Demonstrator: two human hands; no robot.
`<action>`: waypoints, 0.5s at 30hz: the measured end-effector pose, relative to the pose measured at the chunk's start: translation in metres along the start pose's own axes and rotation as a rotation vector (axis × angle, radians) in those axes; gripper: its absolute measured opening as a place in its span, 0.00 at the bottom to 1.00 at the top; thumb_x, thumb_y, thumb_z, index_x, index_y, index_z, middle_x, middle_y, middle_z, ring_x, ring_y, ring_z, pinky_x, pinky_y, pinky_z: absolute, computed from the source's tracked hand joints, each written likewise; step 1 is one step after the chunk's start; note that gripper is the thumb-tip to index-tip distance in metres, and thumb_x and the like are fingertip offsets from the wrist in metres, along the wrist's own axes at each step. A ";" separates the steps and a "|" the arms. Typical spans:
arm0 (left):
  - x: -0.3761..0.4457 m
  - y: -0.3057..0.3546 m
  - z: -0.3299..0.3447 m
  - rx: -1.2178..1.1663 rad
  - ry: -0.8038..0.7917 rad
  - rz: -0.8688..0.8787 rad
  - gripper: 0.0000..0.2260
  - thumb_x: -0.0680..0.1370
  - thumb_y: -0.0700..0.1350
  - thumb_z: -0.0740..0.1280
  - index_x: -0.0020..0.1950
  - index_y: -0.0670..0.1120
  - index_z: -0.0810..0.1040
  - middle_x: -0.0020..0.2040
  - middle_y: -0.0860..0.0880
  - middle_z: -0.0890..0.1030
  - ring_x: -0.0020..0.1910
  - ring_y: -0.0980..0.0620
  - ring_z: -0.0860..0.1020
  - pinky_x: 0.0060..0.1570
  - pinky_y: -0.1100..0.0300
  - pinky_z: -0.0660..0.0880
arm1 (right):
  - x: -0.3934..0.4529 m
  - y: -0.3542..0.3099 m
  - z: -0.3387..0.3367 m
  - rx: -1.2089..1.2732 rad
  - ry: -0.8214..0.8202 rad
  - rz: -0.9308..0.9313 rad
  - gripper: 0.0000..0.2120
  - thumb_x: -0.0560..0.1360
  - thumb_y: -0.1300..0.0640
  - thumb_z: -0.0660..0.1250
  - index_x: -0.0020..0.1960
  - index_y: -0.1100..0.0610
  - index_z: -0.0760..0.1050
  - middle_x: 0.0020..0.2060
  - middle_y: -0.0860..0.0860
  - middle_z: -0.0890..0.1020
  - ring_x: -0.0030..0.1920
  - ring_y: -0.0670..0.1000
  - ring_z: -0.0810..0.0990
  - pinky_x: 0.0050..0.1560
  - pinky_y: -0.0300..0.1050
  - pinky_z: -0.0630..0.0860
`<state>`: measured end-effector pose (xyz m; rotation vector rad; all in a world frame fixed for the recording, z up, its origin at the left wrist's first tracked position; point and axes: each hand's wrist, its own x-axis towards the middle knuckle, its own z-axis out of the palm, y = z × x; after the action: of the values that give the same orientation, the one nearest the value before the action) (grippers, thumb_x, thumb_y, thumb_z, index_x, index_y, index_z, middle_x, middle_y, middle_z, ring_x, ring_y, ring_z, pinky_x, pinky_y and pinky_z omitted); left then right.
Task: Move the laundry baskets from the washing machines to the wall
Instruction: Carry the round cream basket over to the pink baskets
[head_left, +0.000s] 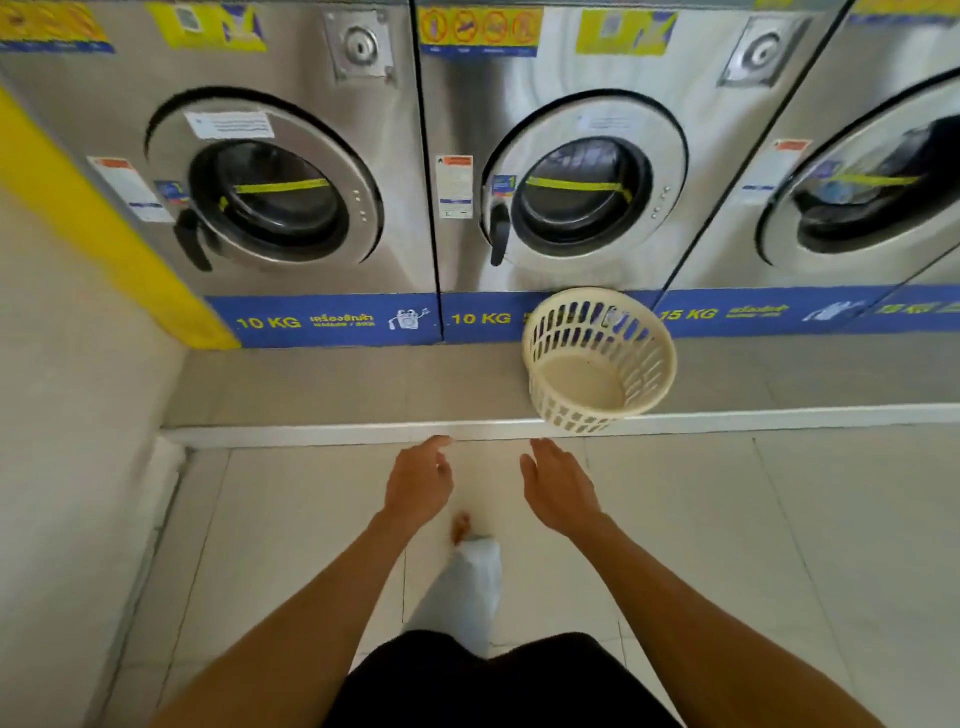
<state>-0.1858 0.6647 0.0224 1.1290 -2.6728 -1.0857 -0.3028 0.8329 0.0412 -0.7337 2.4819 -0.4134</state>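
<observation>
A round cream plastic laundry basket (597, 358) with slotted sides stands empty on the raised grey step in front of the middle washing machine (571, 156), close to the step's front edge. My left hand (418, 483) and my right hand (558, 486) reach forward side by side over the floor, both empty with fingers apart. They hover just short of the step. The basket is a little up and to the right of my right hand, apart from it.
Three steel front-loading washers stand in a row on the step (337, 384), doors closed. A yellow-and-white wall (67, 364) closes the left side. Pale floor tiles (779, 545) spread to the right. My leg and bare foot (461, 527) are below my hands.
</observation>
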 end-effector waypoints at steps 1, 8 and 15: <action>0.014 0.008 0.005 0.013 -0.030 0.020 0.16 0.79 0.41 0.60 0.64 0.49 0.79 0.59 0.48 0.83 0.58 0.48 0.80 0.60 0.54 0.76 | 0.008 0.007 -0.005 0.011 0.007 0.027 0.24 0.86 0.48 0.51 0.77 0.59 0.65 0.74 0.57 0.72 0.72 0.60 0.72 0.69 0.56 0.70; 0.131 0.061 0.035 0.116 -0.195 0.108 0.15 0.77 0.39 0.61 0.61 0.46 0.81 0.57 0.45 0.84 0.57 0.45 0.80 0.59 0.54 0.76 | 0.085 0.066 -0.055 0.095 0.056 0.243 0.27 0.85 0.47 0.54 0.79 0.58 0.59 0.74 0.57 0.73 0.71 0.61 0.74 0.68 0.59 0.72; 0.231 0.117 0.055 0.135 -0.312 0.135 0.17 0.76 0.37 0.61 0.60 0.47 0.82 0.58 0.46 0.84 0.59 0.45 0.80 0.60 0.58 0.74 | 0.152 0.109 -0.110 0.090 0.104 0.328 0.23 0.84 0.49 0.56 0.75 0.60 0.65 0.70 0.60 0.76 0.65 0.63 0.78 0.61 0.62 0.77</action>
<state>-0.4430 0.6054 0.0030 0.8386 -3.0499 -1.1594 -0.5189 0.8495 0.0269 -0.2665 2.5990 -0.4453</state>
